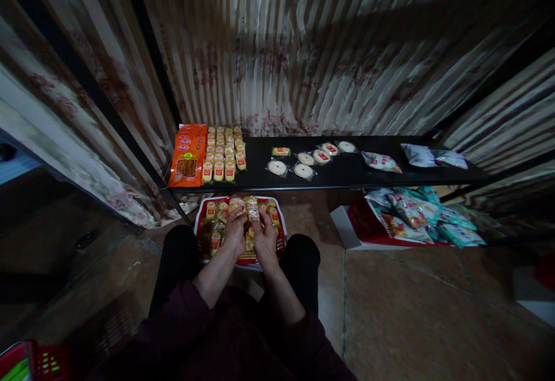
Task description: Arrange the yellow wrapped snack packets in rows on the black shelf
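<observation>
1. Packets (252, 206), clear-wrapped, pinched in left hand (235, 233) and right hand (265, 241), over basket (283, 222).
2. Basket between knees (303, 254), probably for easy reach.
3. Similar packs (218, 171) rowed close on shelf (256, 177), likely saving space.

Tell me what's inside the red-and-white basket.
Small wrapped yellow packs lie in the basket. The left hand and right hand cover some; anything beneath the top layer is hidden.

Dim striped curtain (281, 51) behind black shelf (255, 164), brown tiled floor (399, 300).
</observation>
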A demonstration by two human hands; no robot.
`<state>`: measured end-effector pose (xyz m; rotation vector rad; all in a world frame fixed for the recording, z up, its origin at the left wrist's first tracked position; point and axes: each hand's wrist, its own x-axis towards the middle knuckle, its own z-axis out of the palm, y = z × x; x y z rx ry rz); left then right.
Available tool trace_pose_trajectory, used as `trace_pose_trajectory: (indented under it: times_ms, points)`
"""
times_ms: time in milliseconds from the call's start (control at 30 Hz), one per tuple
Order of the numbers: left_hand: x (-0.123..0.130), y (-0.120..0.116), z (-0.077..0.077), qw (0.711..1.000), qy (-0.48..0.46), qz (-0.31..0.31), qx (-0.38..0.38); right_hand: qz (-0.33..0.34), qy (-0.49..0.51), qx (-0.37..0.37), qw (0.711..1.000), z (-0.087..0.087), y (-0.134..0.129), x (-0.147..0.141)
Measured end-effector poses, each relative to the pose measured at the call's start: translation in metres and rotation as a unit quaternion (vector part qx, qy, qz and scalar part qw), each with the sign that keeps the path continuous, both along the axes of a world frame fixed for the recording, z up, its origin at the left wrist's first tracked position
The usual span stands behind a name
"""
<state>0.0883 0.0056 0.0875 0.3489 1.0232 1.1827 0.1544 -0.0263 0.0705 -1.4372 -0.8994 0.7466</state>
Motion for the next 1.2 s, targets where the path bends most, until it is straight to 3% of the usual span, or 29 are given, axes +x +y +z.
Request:
trace_pose_trajectory:
  times_ms: [400,800,1033,1200]
  points:
    - [0.002,-0.001,-0.001,0.999,0.027,0.006,-0.027,-0.033,-0.063,0.023,0.997,-0.023,0.002,0.002]
    - [0.002,0.000,0.001,0.998,0.023,0.009,-0.053,-0.006,-0.060,0.007,0.998,-0.011,-0.001,0.002]
    - [0.002,-0.002,0.000,0.999,0.020,-0.019,-0.037,-0.001,-0.064,0.014,0.998,-0.010,-0.001,0.003]
    - [0.003,0.000,-0.002,0.998,-0.010,-0.016,-0.068,-0.005,-0.080,0.022,0.997,-0.010,-0.001,0.003]
